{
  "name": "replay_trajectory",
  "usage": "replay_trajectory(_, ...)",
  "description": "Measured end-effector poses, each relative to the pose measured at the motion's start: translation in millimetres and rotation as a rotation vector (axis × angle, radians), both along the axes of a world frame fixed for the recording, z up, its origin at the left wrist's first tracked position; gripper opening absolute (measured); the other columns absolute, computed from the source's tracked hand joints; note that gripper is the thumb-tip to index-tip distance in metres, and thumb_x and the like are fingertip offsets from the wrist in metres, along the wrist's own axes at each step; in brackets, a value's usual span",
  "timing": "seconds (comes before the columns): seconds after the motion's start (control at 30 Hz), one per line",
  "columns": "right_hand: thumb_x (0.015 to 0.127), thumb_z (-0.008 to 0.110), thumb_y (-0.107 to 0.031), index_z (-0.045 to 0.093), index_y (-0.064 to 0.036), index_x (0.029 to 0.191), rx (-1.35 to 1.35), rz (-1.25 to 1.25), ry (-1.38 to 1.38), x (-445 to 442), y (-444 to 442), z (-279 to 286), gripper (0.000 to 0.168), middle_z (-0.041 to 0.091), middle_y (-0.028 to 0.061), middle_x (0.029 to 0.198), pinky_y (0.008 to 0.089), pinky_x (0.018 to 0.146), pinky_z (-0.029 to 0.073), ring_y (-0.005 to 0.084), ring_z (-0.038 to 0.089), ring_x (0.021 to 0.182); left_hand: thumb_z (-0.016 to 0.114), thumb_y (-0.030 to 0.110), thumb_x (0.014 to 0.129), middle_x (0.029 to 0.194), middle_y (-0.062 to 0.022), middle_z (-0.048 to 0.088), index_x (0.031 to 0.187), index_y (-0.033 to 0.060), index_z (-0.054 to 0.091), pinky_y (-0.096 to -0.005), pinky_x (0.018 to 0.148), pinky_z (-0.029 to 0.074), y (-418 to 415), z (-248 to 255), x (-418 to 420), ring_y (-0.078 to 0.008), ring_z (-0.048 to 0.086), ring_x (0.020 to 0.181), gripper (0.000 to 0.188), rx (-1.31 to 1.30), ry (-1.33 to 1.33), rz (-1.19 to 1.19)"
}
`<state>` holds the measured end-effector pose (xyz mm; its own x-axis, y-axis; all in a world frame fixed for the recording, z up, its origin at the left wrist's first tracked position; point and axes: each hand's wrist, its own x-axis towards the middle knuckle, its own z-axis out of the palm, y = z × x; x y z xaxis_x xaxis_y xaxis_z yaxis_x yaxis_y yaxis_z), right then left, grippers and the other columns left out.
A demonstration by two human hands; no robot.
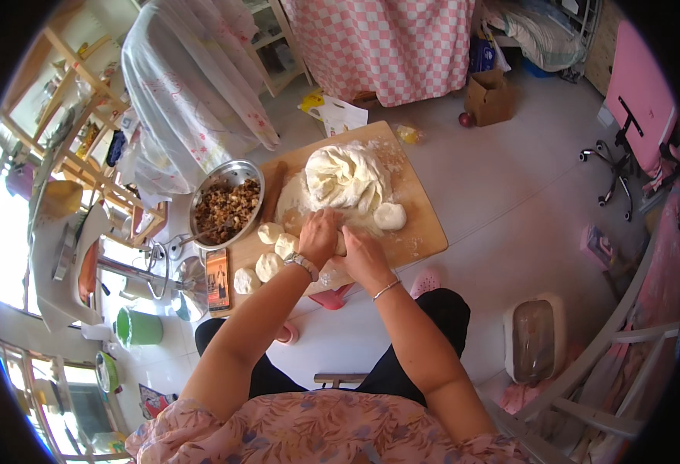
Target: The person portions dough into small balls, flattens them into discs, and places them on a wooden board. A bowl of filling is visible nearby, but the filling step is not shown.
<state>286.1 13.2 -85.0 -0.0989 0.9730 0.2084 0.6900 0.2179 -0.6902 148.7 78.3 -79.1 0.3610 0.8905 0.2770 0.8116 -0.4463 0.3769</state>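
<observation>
Both my hands meet over the near part of a floured wooden board (418, 232). My left hand (319, 236) and my right hand (363, 255) press on a small piece of dough (340, 245) between them, mostly covered by the fingers. Just beyond them lies a large folded mass of dough (345, 174), with a round dough piece (390, 216) at its right. Several dough balls (269, 267) sit to the left of my left hand. A wooden rolling pin (274, 191) lies beside a steel bowl (261, 203) of chopped filling (227, 209), in which a utensil rests.
A phone (218, 279) with a lit screen lies at the board's left corner. A metal pedestal (189, 290) and a green bin (138, 326) stand at the left. A cardboard box (489, 98) and a wheeled pink chair (635, 87) stand on the floor further off.
</observation>
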Motion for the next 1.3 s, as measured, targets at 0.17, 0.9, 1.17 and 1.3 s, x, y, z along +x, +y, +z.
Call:
replay_trajectory(0.17,0.078,0.085,-0.022,0.056,-0.001,0.118,0.058,-0.064,0.222,-6,2,-5,0.053,0.071,0.0224,0.097,0.0488,0.079,0.055,0.0423,0.069,0.091,0.045,0.026,0.11,0.095,-0.0211,0.068,0.102,-0.0008,0.062,-0.0446,0.081,0.052,-17,10,-25,-0.0379,0.065,0.089,0.033,0.034,-0.395,0.128)
replay_trajectory(0.9,0.076,0.087,-0.019,0.06,-0.002,0.108,-0.04,-0.01,0.216,1,0,11,0.045,0.071,0.0189,0.091,0.0485,0.077,0.055,0.0409,0.069,0.09,0.055,0.025,0.103,0.098,-0.0249,0.065,0.11,-0.0038,0.055,-0.0547,0.077,0.052,10,-1,-16,-0.0441,0.064,0.089,0.03,-0.019,0.08,-0.134)
replay_trajectory(1.17,0.075,0.085,-0.01,0.061,-0.002,0.101,0.076,-0.017,0.221,-4,3,1,0.036,0.068,0.019,0.095,0.0482,0.082,0.054,0.0405,0.067,0.093,0.049,0.025,0.106,0.095,-0.0227,0.063,0.105,-0.0035,0.057,-0.0537,0.074,0.051,1,4,-10,-0.0459,0.062,0.084,0.029,-0.004,-0.054,-0.089)
replay_trajectory(1.3,0.075,0.085,-0.009,0.06,-0.001,0.106,0.071,-0.032,0.238,-4,2,6,0.04,0.067,0.019,0.103,0.0476,0.087,0.053,0.0402,0.066,0.099,0.059,0.034,0.103,0.079,-0.0206,0.067,0.095,-0.0035,0.061,-0.0472,0.069,0.051,-20,62,3,-0.0428,0.065,0.078,0.038,-0.386,-0.228,0.036)
